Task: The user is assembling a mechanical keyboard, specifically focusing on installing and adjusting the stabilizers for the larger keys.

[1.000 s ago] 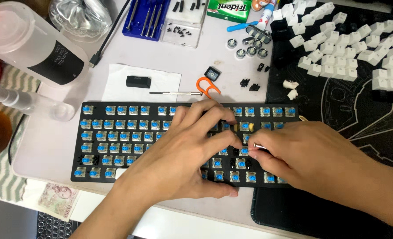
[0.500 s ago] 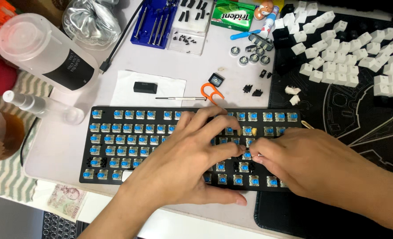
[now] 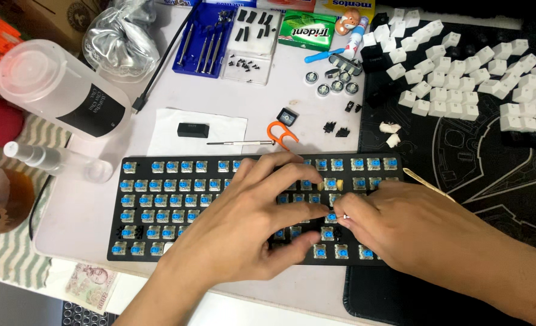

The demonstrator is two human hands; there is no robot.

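White desk [image 3: 159,96], black mat [image 3: 491,181], both hands' [image 3: 244,223] grip pinched over keyboard [image 3: 159,205] switch, hold unclear

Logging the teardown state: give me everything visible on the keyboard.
The keyboard is a black, flat board with its keycaps off, showing rows of blue-stemmed switches in clear housings. It lies level on the white table, its right end over the black mat. The left hand rests on its middle with fingers spread; the right hand pinches at a switch beside it. One yellowish part sits in the upper rows.
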